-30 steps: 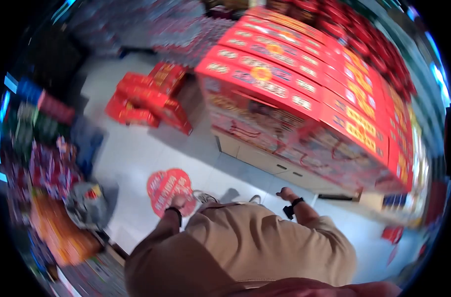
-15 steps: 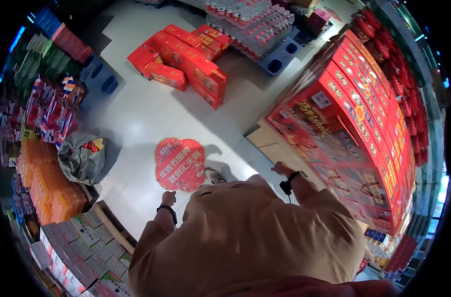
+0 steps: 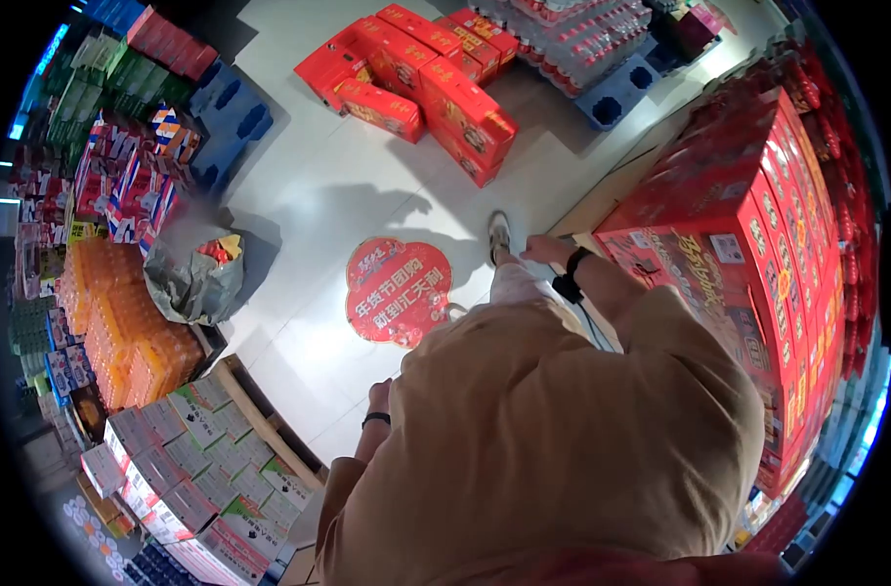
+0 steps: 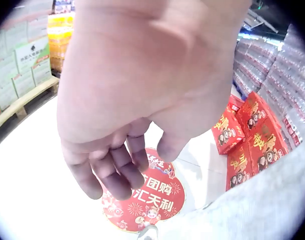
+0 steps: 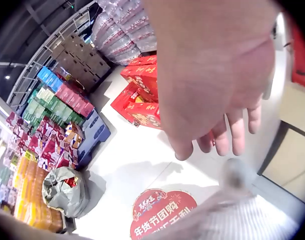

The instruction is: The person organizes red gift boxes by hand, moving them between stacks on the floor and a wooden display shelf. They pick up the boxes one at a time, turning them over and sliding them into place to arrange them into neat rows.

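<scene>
The left hand (image 3: 379, 398) hangs beside the body in the head view; in the left wrist view the same hand (image 4: 137, 100) has loosely bent fingers and holds nothing. The right hand (image 3: 543, 250) is held out above the floor near the tall stack of red boxes (image 3: 700, 283), apart from it. Loose fingers and an empty palm show on the right hand (image 5: 217, 95) in the right wrist view. A red floor sticker (image 3: 399, 291) lies on the pale tiles, and one shoe (image 3: 499, 234) is ahead of the body.
Several red gift boxes (image 3: 465, 107) lie on the floor ahead, beside packed bottles (image 3: 582, 39). At left are a grey bag (image 3: 193, 283), orange packs (image 3: 123, 322), a blue pallet (image 3: 229, 117) and white cartons (image 3: 211, 459) on a wooden pallet (image 3: 270, 425).
The head view has swung, so the red gift boxes and floor sticker sit further right. The body has moved nearer the sticker, with one foot forward. Both hands remain empty.
</scene>
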Action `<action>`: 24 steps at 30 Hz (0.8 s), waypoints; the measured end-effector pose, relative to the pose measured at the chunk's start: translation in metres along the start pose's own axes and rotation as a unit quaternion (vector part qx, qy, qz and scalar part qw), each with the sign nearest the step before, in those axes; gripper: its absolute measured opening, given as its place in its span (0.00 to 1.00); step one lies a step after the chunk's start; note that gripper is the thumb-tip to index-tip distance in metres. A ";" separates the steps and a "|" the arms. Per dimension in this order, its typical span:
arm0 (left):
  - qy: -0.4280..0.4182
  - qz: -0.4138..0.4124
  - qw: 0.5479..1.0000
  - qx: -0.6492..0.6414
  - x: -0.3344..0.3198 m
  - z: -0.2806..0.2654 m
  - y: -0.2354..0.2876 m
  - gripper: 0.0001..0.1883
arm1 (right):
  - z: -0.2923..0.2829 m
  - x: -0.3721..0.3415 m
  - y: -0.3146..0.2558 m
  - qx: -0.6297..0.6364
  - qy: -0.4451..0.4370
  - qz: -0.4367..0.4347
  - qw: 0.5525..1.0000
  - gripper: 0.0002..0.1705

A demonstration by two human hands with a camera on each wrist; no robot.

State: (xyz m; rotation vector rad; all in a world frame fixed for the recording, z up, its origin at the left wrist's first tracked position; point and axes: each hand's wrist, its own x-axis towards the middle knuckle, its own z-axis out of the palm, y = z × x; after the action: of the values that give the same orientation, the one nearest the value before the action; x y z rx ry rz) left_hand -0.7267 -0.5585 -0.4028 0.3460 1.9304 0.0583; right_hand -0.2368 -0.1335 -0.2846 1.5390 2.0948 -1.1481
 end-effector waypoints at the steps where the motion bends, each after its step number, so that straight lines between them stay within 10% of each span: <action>1: -0.003 0.001 1.000 0.008 -0.001 0.004 -0.001 0.13 | -0.013 0.014 -0.002 0.003 -0.020 0.007 1.000 0.27; 9: 0.007 0.030 0.999 -0.032 -0.026 0.009 0.118 0.10 | -0.114 0.152 0.052 -0.071 -0.037 -0.059 0.995 0.26; 24: -0.018 0.018 0.968 -0.250 0.027 -0.103 0.455 0.07 | -0.254 0.250 0.137 0.080 -0.032 0.070 0.994 0.27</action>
State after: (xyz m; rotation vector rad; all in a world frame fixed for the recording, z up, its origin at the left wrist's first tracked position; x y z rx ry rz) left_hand -0.7340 -0.1037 -0.2957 0.0428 1.7988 0.5492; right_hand -0.1556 0.2350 -0.3429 1.6663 1.8614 -1.3227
